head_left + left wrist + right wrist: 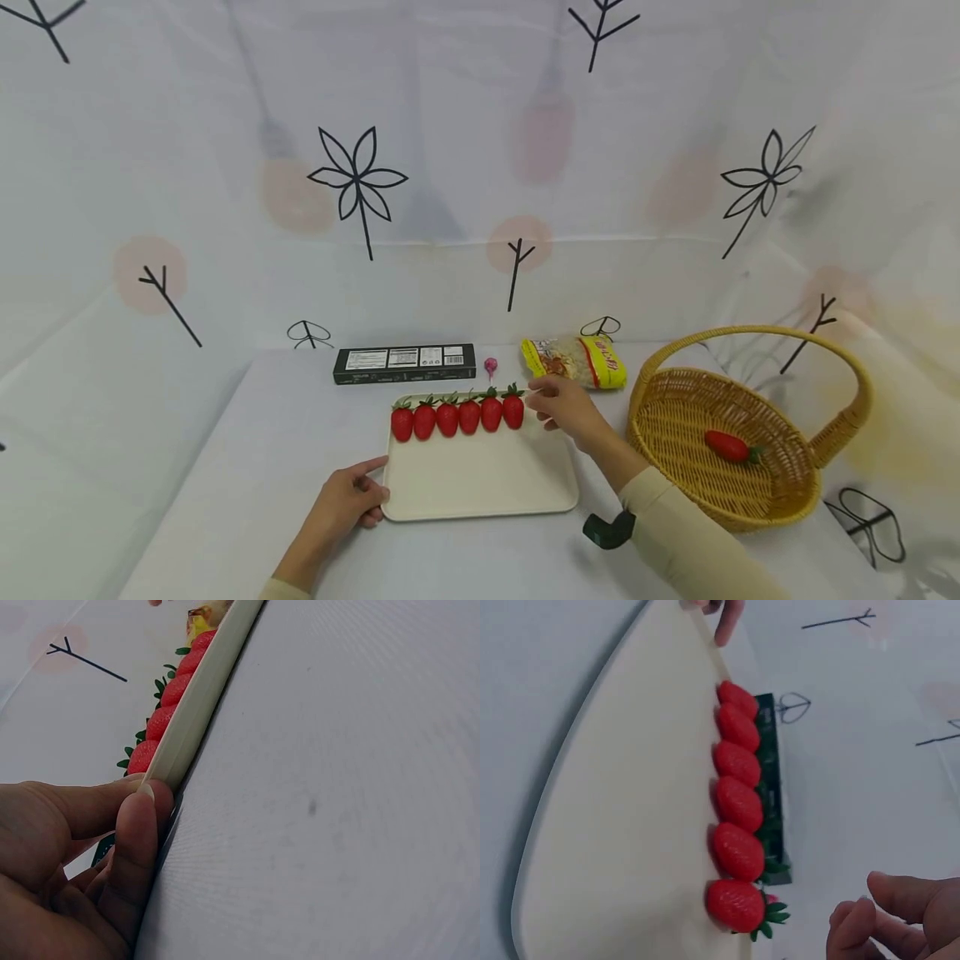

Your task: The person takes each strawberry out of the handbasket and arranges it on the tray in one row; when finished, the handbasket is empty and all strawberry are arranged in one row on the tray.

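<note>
A cream tray (480,479) lies on the white table, with a row of several red strawberries (447,419) along its far edge, green leaves pointing away. At the tray's left edge my left hand (343,500) pinches the rim between thumb and finger; the left wrist view shows this hand (82,855) close up. My right hand (567,408) hovers just right of the last strawberry (513,411). In the right wrist view its loosely bent fingers (855,930) hold nothing and stay apart from the nearest strawberry (736,906).
On the right stands a wicker basket (660,450) with a tall handle; one red strawberry (727,447) lies inside. Behind the tray are a dark flat box (405,364), a pink lollipop (491,365) and a yellow food packet (576,362). A patterned white cloth (465,192) hangs behind.
</note>
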Demonstrator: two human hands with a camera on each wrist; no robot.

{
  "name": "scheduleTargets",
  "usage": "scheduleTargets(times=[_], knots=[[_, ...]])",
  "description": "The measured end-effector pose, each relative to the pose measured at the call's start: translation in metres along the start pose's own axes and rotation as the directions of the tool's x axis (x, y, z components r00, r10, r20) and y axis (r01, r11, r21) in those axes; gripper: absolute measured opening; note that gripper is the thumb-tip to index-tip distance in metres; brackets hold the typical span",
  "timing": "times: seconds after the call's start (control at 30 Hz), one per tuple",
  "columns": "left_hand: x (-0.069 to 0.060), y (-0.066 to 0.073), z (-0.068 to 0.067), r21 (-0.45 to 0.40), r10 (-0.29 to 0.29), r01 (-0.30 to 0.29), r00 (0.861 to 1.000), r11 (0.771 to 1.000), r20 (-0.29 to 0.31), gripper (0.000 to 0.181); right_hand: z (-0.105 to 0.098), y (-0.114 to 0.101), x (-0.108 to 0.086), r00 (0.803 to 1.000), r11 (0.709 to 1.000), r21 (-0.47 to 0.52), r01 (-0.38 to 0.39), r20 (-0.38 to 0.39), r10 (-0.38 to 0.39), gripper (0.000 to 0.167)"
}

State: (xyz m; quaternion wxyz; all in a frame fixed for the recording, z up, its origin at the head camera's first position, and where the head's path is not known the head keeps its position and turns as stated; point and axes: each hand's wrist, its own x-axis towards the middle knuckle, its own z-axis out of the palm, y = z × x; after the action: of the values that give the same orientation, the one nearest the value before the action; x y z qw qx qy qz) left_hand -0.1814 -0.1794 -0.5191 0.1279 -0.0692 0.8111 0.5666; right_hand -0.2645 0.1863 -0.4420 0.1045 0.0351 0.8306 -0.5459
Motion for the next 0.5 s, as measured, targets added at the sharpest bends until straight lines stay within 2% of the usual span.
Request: scheduleTargets(times=[0.13, 0.27, 0.5], knots=[[0.0, 0.001, 0.0, -0.001, 0.001, -0.001, 1.0, 1.0, -0.002, 0.059, -0.019, -0.009, -0.025, 0.999, 0.999, -0.011, 0.037, -0.006, -0.037, 0.038], [0.001, 0.0, 0.0, -0.007, 0.013, -0.013, 1.0, 1.0, 0.0, 0.059, -0.043, -0.015, -0.049, 0.999, 0.999, 0.008, 0.033, -0.035, -0.033, 0.039], [0.002, -0.003, 0.001, -0.015, 0.0, 0.0, 1.0, 1.0, -0.012, 0.059, -0.095, -0.009, -0.081, 0.996, 0.999, 0.021, 0.041, -0.074, -0.04, 0.042]])
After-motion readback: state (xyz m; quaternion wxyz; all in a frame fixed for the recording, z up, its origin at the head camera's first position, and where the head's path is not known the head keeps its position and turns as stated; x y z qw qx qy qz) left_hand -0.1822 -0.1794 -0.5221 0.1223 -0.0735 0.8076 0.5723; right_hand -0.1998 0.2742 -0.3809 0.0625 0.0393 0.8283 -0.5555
